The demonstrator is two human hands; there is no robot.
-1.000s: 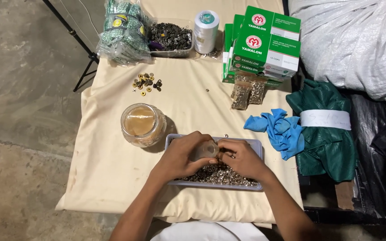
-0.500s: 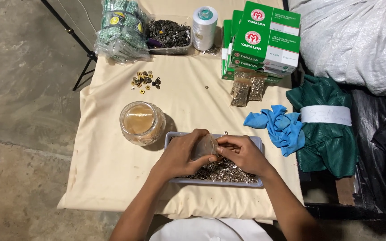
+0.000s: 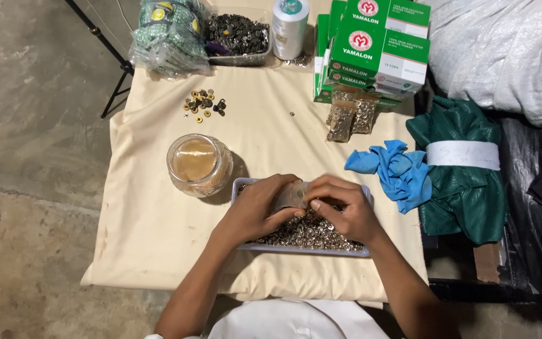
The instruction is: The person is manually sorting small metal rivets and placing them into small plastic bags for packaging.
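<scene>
On the table: we look straight down at our two hands working over a tray; below we list what we see, biggest first.
Table (image 3: 158,226): covered in a cream cloth, standing on a bare concrete floor.
White sack (image 3: 503,56): bulky, at our far right, off the table's edge.
Green fabric bundle (image 3: 465,182): rolled, with a white paper band round it, just right of the table.
Green and white boxes (image 3: 377,50): stacked at the far right corner of the cloth.
Blue cloth (image 3: 396,172): crumpled, between the bundle and our tray.
Tray (image 3: 365,194): shallow, grey, near our edge of the table, filled with small silvery metal rings; both our hands lie over it.
Plastic bag of green pieces (image 3: 167,34): at the far left corner, beside a clear tub of dark metal parts (image 3: 236,34).
Glass jar (image 3: 199,164): open, just left of the tray.
Thread spool (image 3: 290,25): white, upright, next to the tub.
Left hand (image 3: 258,210): fingers curled, pinching one side of a small clear bag (image 3: 290,194).
Right hand (image 3: 343,210): thumb and forefinger pressed together at the bag's mouth, other fingers bent over the rings.
Small clear bag: held between our hands, just above the tray's far half.
Two filled packets (image 3: 351,116): lying before the boxes.
Loose eyelets (image 3: 203,103): brass and dark, scattered near the far left.
</scene>
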